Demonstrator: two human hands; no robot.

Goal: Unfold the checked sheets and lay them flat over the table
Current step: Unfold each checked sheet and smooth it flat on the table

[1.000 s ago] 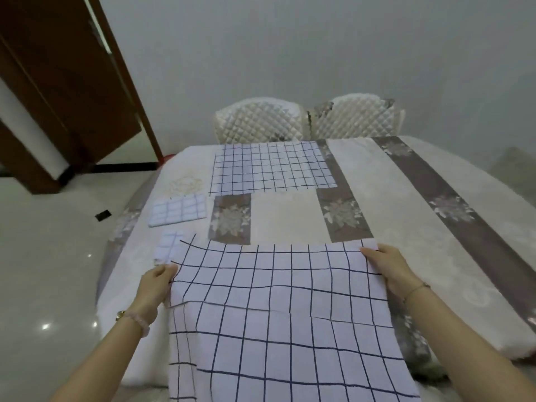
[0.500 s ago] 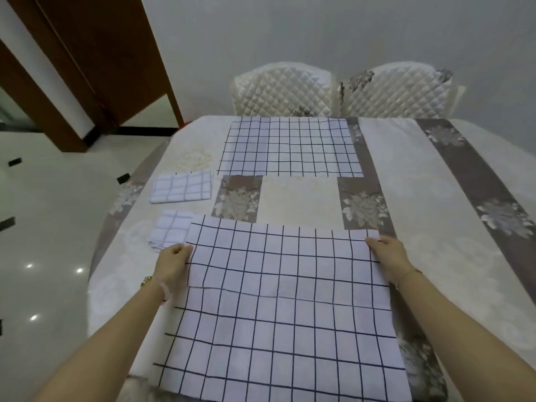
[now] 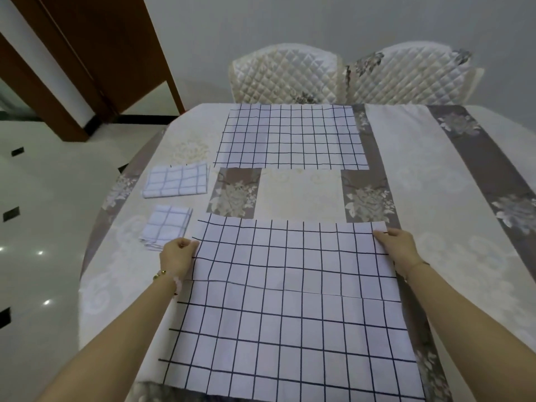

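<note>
At the upper left of the frame stands a dark wooden door [image 3: 95, 53]. Below it a glossy pale tiled floor [image 3: 43, 204] with small black insets catches spots of light. The table [image 3: 92, 285] fills the middle and right, covered by a cream tablecloth [image 3: 420, 175] with grey-brown floral bands.

On its left side lie the farther folded sheet [image 3: 177, 181] and the nearer folded sheet [image 3: 166, 227], both checked and a little apart. The left hand [image 3: 177, 255], with a beaded bracelet [image 3: 166, 275] at the wrist, grips the left edge of the near checked sheet [image 3: 290, 314] close to its far corner, just beside the nearer folded sheet. This sheet lies spread to the table's near edge, with a few creases across it. Beyond a bare strip of cloth, the far checked sheet [image 3: 290, 137] lies flat. The right hand [image 3: 397, 246] pinches the near checked sheet's far right corner.

Behind the table, a left quilted chair [image 3: 284, 74] and a right quilted chair [image 3: 412, 74] stand against a plain pale wall [image 3: 290, 18].
</note>
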